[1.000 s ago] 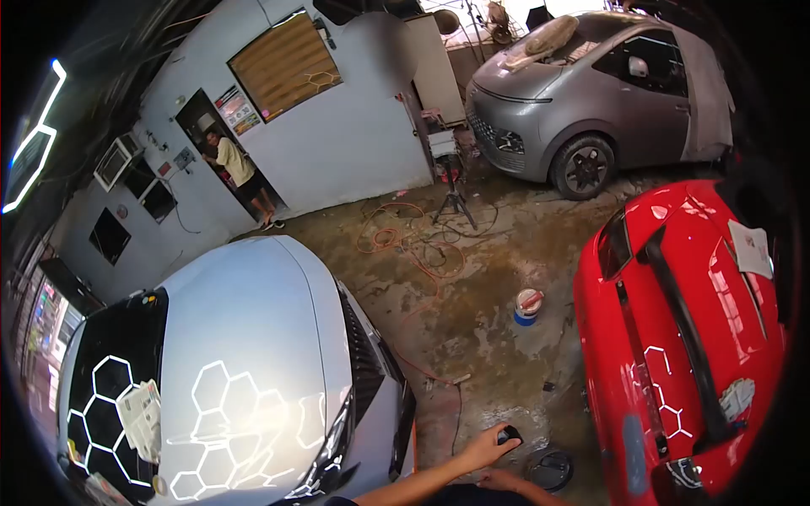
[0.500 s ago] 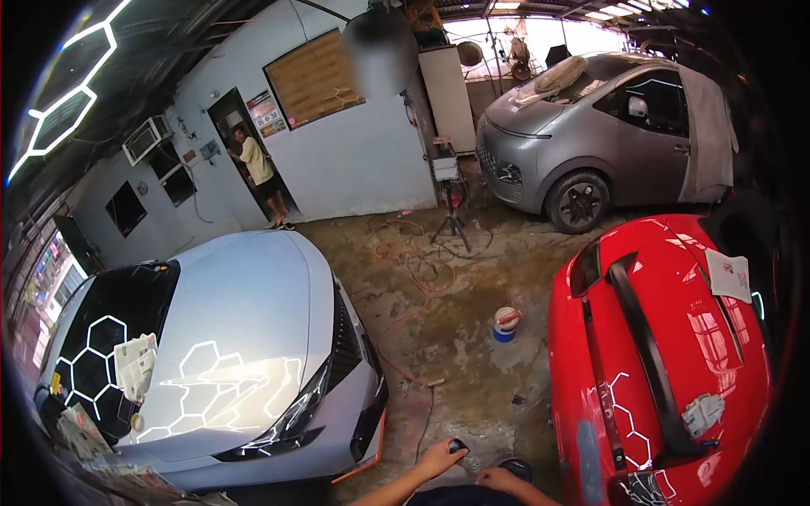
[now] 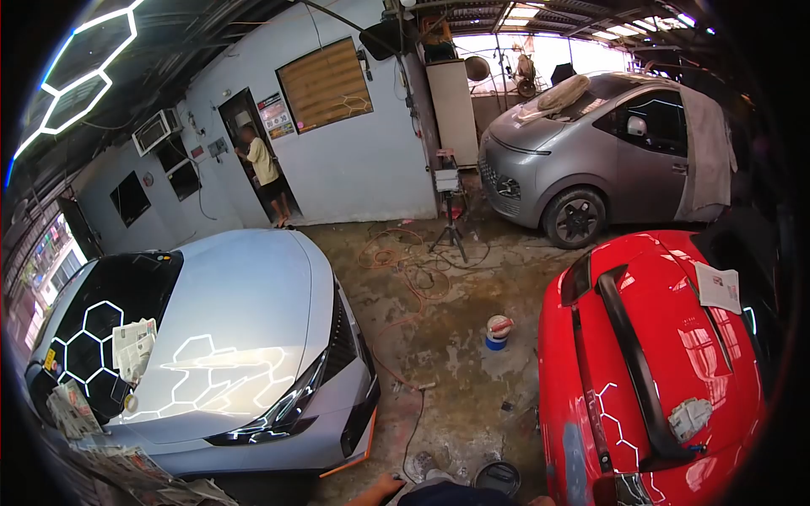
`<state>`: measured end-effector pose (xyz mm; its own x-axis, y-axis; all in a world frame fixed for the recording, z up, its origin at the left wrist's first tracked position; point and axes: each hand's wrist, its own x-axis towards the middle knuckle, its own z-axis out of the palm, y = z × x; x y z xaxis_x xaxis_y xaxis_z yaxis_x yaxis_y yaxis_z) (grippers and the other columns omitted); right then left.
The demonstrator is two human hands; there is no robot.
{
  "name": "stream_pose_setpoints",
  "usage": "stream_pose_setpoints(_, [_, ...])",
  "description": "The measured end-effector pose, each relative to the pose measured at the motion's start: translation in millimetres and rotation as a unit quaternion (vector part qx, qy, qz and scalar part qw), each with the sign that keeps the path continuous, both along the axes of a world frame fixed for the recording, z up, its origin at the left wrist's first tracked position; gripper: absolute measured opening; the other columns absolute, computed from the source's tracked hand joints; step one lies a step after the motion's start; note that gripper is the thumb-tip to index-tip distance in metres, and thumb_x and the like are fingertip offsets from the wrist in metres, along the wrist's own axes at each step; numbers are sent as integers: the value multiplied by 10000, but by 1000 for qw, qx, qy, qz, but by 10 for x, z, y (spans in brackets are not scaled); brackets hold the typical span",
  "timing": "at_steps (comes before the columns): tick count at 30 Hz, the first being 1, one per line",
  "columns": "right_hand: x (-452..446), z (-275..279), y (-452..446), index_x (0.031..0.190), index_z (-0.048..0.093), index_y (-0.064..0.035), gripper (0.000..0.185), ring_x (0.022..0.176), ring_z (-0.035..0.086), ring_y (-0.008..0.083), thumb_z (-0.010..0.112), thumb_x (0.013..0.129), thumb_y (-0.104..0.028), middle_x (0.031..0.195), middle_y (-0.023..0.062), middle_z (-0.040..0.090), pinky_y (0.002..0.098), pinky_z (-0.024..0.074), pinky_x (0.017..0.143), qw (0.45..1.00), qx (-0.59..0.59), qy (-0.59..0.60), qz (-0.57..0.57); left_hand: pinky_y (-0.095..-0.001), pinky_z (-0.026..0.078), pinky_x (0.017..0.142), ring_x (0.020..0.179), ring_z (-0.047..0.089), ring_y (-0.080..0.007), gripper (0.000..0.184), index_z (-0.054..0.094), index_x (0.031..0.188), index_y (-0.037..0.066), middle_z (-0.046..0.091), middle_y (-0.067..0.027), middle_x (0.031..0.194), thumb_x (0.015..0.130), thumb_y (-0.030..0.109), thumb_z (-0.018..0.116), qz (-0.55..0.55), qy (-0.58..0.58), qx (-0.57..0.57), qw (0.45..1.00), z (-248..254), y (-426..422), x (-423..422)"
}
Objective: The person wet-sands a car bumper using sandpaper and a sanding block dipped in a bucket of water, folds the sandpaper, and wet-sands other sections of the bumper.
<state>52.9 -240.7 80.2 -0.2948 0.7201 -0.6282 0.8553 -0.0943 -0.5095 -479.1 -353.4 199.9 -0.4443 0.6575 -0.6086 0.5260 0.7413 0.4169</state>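
At the bottom edge, my left hand shows only in part, low beside the front of the silver-white car; its fingers are not clear, and the small black object seen earlier does not show. Just a sliver of my right hand is visible near the red car, its fingers hidden. Between the hands, a round black container or lid lies on the floor, next to my dark clothing. A shoe is partly visible.
A blue and white can stands on the wet floor. Orange hose and cables run around a tripod stand. A grey van is at the back right. Another person stands at a doorway.
Both hands have dropped toward the bottom edge, and the black object in my left hand has gone from sight. The view has shifted. The person at the doorway has turned their head.
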Motion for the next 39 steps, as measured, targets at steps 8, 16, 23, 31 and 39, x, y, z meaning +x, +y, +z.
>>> stream_pose_setpoints(8, [-537, 2142, 777, 1609, 109, -318, 959, 709, 679, 208, 632, 848, -59, 859, 64, 663, 368, 561, 558, 642, -212, 643, -360, -454, 544, 889, 1024, 693, -411, 718, 724, 1103, 25, 714, -263, 1075, 760, 656, 720, -11, 9, -117, 993, -492, -442, -320])
stream_pose_setpoints(16, [-2913, 6281, 1368, 1620, 171, -240, 806, 872, 639, 290, 520, 914, -69, 994, 126, 616, 382, 526, 816, 795, 263, 298, 459, -454, 543, 894, 1029, 692, -411, 729, 727, 1093, 17, 712, -267, 1077, 757, 663, 717, -44, 27, -74, 996, -542, -176, -382])
stream_pose_setpoints(23, [-3642, 7540, -57, 1543, 382, -142, 640, 711, 616, 237, 558, 928, -107, 838, 128, 606, 373, 523, 635, 329, 535, 620, 470, -454, 542, 897, 1033, 691, -412, 738, 729, 1085, 10, 711, -270, 1078, 755, 669, 715, -62, 29, -61, 996, -429, 113, -442])
stream_pose_setpoints(31, [-3579, 5679, 559, 1605, 179, -97, 824, 955, 694, 362, 542, 867, -71, 1222, 218, 622, 439, 570, 788, 718, 275, 374, 518, -454, 540, 901, 1037, 690, -413, 748, 731, 1075, 1, 710, -273, 1079, 752, 676, 713, -45, 19, -66, 997, -375, 48, -521])
stream_pose_setpoints(39, [-1739, 2984, 575, 1585, 275, -83, 740, 744, 610, 239, 584, 914, -127, 881, 117, 635, 355, 511, 723, 951, 119, 266, 103, -454, 539, 906, 1042, 689, -414, 759, 733, 1065, -7, 708, -277, 1080, 749, 683, 710, -50, 9, -98, 994, -407, -76, -555])
